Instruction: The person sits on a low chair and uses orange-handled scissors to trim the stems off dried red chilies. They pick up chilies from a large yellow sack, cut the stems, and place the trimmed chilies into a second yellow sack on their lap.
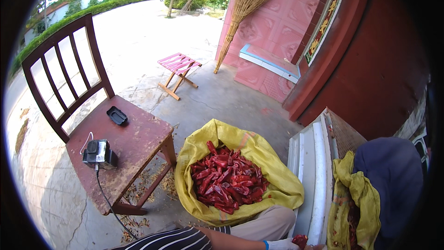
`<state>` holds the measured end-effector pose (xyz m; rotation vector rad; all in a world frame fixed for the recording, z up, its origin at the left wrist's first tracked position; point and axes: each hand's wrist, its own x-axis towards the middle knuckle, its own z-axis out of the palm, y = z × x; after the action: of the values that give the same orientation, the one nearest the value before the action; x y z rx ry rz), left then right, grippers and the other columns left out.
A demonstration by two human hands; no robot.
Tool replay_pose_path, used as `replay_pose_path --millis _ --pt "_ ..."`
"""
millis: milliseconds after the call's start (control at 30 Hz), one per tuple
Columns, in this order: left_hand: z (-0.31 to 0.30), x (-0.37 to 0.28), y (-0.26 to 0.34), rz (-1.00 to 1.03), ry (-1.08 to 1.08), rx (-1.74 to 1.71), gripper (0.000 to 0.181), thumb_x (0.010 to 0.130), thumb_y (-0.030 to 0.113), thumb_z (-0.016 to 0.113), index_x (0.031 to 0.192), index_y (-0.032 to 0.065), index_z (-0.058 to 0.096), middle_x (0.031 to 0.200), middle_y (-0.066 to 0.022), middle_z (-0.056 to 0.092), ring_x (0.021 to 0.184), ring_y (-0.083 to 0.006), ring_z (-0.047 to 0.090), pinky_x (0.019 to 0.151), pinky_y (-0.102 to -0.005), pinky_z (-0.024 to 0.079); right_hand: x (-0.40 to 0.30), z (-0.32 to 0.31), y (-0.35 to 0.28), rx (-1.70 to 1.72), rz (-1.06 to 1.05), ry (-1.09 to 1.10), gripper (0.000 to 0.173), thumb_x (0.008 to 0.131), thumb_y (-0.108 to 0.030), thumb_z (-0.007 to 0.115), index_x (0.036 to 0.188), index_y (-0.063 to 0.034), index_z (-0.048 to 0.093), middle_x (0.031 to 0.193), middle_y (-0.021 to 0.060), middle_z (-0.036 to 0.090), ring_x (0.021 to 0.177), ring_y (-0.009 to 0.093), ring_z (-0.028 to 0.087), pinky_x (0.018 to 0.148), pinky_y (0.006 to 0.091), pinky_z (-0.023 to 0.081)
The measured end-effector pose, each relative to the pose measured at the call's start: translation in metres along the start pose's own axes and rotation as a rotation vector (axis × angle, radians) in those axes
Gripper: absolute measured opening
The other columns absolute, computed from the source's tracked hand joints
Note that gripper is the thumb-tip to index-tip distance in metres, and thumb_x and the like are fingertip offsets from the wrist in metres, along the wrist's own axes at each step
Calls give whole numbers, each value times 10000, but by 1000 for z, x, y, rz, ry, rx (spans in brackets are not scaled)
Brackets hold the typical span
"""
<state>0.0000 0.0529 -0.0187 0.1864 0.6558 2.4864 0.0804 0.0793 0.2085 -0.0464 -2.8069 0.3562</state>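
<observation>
At the bottom edge is my left hand [283,244] in a white glove with a blue cuff, its fingers partly cut off by the frame. It holds dark red chili peppers [300,240]. Bare fingertips, seemingly of my right hand [317,247], show just right of them; their grip is hidden. In front of me a yellow woven sack [277,166] with rolled-down sides holds a heap of dried red chili peppers [227,178]. Another yellow sack [367,198] stands to the right, with red peppers partly visible inside.
A worn wooden chair [138,125] at left bears a black tray [117,115] and a cabled black device [100,154]. A folding stool [179,66] and a twig broom [232,31] stand beyond. A white metal-sided box [314,180] and dark blue cloth [388,177] are at right.
</observation>
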Motion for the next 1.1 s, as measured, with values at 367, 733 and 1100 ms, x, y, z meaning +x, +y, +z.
replay_pose_path --millis 367,733,1100 --pt "-17 11 11 2 -36 102 244 794 69 731 1019 1 665 865 -73 692 704 -166 629 670 -291 518 -7 7 0 204 66 -51 290 948 -214 634 1085 41 660 989 229 684 905 376 658 835 461 517" --pt "-24 12 15 8 -73 206 278 810 46 735 1073 3 658 920 -49 696 812 -136 633 765 -284 517 -22 19 18 243 -38 -16 285 956 -191 646 1084 63 662 1015 243 679 925 382 654 854 452 516" --pt "-63 8 11 42 -224 305 316 825 23 740 1128 5 652 976 -25 699 919 -106 637 859 -277 517 -13 41 3 391 170 -50 238 972 -206 648 1071 7 684 963 190 695 838 305 646 756 417 511"
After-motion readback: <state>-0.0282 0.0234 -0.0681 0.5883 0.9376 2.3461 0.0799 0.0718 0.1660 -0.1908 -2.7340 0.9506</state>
